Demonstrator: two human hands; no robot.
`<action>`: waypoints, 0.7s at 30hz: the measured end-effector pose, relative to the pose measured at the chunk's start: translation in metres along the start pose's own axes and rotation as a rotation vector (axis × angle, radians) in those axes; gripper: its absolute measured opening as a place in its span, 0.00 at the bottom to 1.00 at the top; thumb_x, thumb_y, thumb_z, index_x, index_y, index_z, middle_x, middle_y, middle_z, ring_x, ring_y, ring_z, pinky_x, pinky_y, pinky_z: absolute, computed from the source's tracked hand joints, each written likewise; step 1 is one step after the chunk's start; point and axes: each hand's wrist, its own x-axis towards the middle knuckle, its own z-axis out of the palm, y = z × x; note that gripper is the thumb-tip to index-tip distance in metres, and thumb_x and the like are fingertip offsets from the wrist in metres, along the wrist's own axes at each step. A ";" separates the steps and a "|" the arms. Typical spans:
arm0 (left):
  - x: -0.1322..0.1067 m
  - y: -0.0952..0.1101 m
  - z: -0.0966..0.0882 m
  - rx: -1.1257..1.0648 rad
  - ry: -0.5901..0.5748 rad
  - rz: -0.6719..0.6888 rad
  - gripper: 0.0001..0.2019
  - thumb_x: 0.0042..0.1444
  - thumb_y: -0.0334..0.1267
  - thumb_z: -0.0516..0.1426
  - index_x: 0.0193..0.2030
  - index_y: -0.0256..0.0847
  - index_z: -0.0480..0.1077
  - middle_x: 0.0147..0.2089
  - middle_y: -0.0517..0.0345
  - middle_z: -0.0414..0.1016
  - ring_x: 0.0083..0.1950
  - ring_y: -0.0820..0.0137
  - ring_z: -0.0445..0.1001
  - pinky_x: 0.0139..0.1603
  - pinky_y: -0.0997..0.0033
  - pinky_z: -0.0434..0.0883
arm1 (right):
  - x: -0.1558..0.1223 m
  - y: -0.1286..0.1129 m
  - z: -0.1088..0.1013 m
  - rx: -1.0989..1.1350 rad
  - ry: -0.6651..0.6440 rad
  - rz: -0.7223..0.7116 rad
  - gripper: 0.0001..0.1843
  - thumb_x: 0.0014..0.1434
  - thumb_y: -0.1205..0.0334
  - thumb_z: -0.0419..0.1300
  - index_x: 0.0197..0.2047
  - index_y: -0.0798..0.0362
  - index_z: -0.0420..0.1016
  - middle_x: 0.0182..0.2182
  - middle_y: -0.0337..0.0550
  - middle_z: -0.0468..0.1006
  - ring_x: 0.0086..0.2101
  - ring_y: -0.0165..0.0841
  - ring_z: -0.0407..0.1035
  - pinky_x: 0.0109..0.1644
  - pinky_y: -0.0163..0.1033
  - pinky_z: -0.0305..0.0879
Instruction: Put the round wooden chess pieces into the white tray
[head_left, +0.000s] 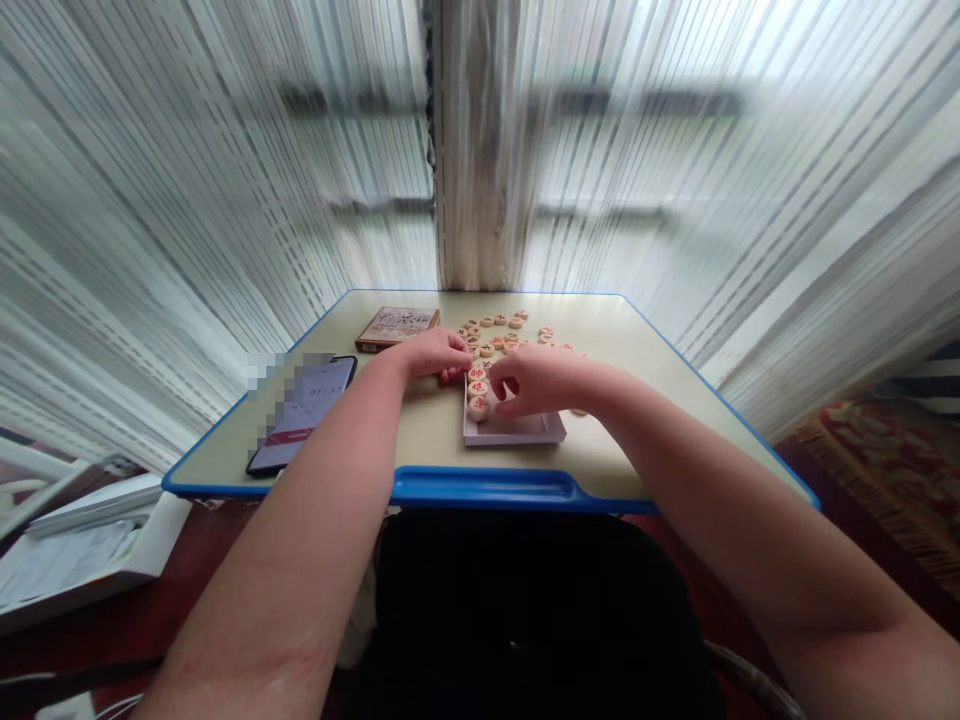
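A shallow white tray (525, 432) lies on the small beige table (435, 430) near its front edge. A column of round wooden chess pieces (477, 388) with red characters stands along the tray's left side. My right hand (536, 380) hovers over the tray, fingers curled in a pinch beside the lowest piece (478, 407); what it pinches is hidden. My left hand (435, 353) rests at the tray's top left corner, fingers closed round a red-marked piece. More loose pieces (501, 335) are scattered behind both hands.
A phone (304, 412) with a lit screen lies at the table's left. A flat printed box (397, 326) sits at the back left. Striped curtains hang close behind the table. Its front edge has a blue rim (487, 488). Papers lie on the floor at left.
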 end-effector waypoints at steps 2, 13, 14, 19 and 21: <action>0.000 0.000 0.000 -0.001 -0.001 -0.006 0.01 0.38 0.30 0.56 0.19 0.37 0.68 0.17 0.63 0.66 0.20 0.77 0.63 0.21 0.79 0.61 | 0.001 0.000 0.001 -0.022 -0.035 0.027 0.08 0.46 0.60 0.59 0.30 0.52 0.76 0.26 0.40 0.74 0.24 0.28 0.62 0.26 0.34 0.51; 0.001 -0.002 0.000 0.019 0.003 -0.004 0.02 0.39 0.31 0.57 0.19 0.38 0.68 0.17 0.62 0.66 0.21 0.76 0.64 0.22 0.78 0.62 | 0.005 0.001 0.007 -0.035 -0.001 0.003 0.08 0.47 0.57 0.59 0.29 0.51 0.75 0.26 0.41 0.75 0.25 0.30 0.64 0.27 0.35 0.53; 0.001 -0.001 0.000 0.021 0.006 -0.006 0.02 0.38 0.31 0.57 0.19 0.38 0.68 0.18 0.62 0.66 0.21 0.76 0.64 0.22 0.78 0.62 | 0.005 0.001 0.007 -0.038 -0.002 0.004 0.09 0.47 0.56 0.60 0.30 0.51 0.75 0.26 0.41 0.75 0.25 0.30 0.64 0.27 0.35 0.53; 0.001 -0.001 0.000 0.012 0.007 -0.006 0.01 0.38 0.31 0.57 0.19 0.38 0.68 0.18 0.62 0.66 0.21 0.76 0.64 0.22 0.78 0.62 | 0.006 0.002 0.009 -0.041 0.001 0.002 0.10 0.48 0.55 0.60 0.30 0.51 0.76 0.27 0.42 0.75 0.25 0.30 0.64 0.27 0.35 0.52; 0.001 -0.002 0.000 0.006 0.006 -0.001 0.01 0.38 0.31 0.57 0.20 0.38 0.68 0.18 0.62 0.66 0.21 0.76 0.64 0.21 0.78 0.62 | 0.006 0.002 0.009 -0.040 0.007 0.002 0.10 0.48 0.55 0.59 0.30 0.51 0.76 0.27 0.42 0.75 0.25 0.30 0.64 0.27 0.35 0.52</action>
